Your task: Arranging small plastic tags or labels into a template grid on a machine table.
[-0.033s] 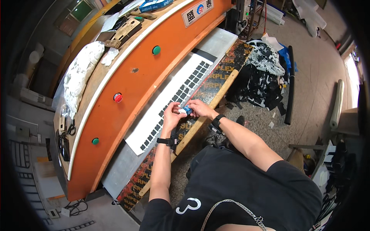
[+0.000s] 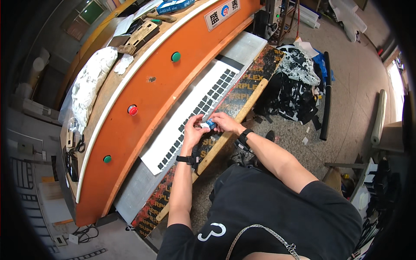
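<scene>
Just above the front edge of the machine bed, my left hand (image 2: 192,131) and my right hand (image 2: 226,122) meet with fingers pinched. Between them is a small blue-and-white item (image 2: 210,125), held from both sides; its kind is too small to make out. Under and beyond my hands lies a long white sheet (image 2: 163,145) bearing rows of small black rectangular pieces (image 2: 211,93). The sheet rests on a flat grey metal bed (image 2: 138,184). My fingers hide a part of the rows.
An orange machine front (image 2: 149,93) with green and red push buttons rises beyond the bed. A printed board (image 2: 245,89) with a wooden strip (image 2: 229,135) runs along the near side. Black and white scrap (image 2: 297,80) is heaped on the floor at right, beside a black roll (image 2: 326,97).
</scene>
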Demonstrator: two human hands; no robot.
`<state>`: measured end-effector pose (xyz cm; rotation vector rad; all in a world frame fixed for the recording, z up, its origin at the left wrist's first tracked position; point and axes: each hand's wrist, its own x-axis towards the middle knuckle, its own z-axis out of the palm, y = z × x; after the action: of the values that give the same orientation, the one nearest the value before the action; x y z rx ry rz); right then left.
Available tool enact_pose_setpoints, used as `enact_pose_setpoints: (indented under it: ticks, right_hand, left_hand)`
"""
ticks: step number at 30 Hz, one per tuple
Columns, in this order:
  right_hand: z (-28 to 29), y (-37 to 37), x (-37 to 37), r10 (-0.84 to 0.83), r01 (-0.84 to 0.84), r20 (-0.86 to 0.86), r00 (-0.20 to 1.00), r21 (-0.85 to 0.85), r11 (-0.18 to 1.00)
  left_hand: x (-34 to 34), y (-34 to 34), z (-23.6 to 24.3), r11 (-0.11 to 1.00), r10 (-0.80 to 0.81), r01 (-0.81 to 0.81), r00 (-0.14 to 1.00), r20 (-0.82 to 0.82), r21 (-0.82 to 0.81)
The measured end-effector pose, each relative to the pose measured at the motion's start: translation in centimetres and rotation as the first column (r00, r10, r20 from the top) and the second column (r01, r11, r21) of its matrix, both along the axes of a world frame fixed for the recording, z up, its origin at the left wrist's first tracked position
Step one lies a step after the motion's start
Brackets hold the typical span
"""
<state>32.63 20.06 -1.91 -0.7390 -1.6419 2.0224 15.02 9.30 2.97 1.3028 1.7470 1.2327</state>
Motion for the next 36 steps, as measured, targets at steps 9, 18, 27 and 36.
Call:
enact_pose_setpoints:
  ticks: [9, 18, 27, 36]
  right_hand:
    - [0.0, 0.3, 0.0, 0.019, -0.022, -0.027, 0.999, -0.108, 0.994]
    - [-0.2, 0.9, 0.1, 0.000, -0.003, -0.022, 1.000, -0.101, 0.995]
    - [0.1, -0.3, -1.3, 0.017, -0.035, -0.083, 0.996, -0.225, 0.974]
    - [0.2, 0.4, 0.0, 0.048, -0.048, 0.000, 0.999, -0.066, 0.997]
  left_hand:
    - [1.8, -1.1, -0.5, 0.980, -0.014, 0.040, 0.991, -0.131, 0.197]
    - [2.1, -1.1, -0.9, 0.957, 0.083, -0.061, 0.994, -0.066, 0.285]
    - [-5.2, -9.4, 4.8, 0.945, 0.282, -0.311, 0.931, 0.231, 0.099]
    - [-26.8, -22.9, 32.6, 0.471, 0.877, -0.658, 0.281, -0.389, 0.587]
